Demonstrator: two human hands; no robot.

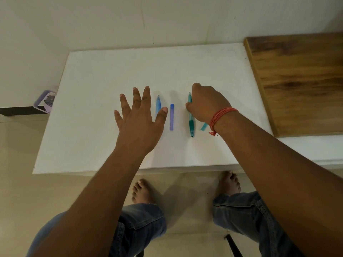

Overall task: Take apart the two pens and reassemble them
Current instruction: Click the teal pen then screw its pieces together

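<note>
On the white table [111, 80] lie four pen parts, side by side. A light blue pen body [158, 104] lies just right of my left hand [139, 117], which hovers flat with its fingers spread and holds nothing; its thumb tip overlaps the body's near end. A darker blue cap [171, 117] lies alone in the middle. My right hand [206, 104] is closed around the upper half of the green pen [191, 126], which still rests on the table with its tip pointing toward me. A teal cap [203, 126] peeks out under my right wrist.
A brown wooden board [300, 80] borders the table on the right. A small purple object [45, 101] sits off the table's left edge. The table's front edge runs just above my feet and knees. A dark chair leg [233, 245] shows below.
</note>
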